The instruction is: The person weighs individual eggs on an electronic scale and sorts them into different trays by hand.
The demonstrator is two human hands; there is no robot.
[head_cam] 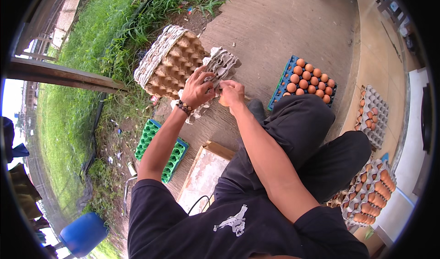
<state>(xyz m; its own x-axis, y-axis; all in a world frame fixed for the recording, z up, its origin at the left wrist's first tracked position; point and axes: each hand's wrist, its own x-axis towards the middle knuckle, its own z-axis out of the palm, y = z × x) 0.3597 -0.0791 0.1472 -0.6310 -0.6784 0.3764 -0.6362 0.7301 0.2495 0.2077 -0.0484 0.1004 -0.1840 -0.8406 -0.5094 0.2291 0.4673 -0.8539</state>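
My left hand point(197, 88), with a beaded bracelet at the wrist, lies against crumpled grey pulp egg-tray material point(221, 63); its curled fingers hide whether they pinch any of it. Close by, my right hand point(234, 93) is closed around what looks like a brown egg point(223, 100), mostly hidden by the fingers. Left of the crumpled material, a tilted stack of pulp egg trays point(175, 64) stands on the ground. Beyond my knee, to the right, a blue plastic tray point(279, 83) carries several brown eggs point(303, 84).
A green plastic egg tray point(146, 138) lies under my left forearm, near a worn board or box point(202, 169). At right are a partly filled pulp tray point(378, 131) and stacked trays of eggs point(369, 193). Grass point(62, 121), a post point(65, 74) and a blue barrel point(83, 233) are left.
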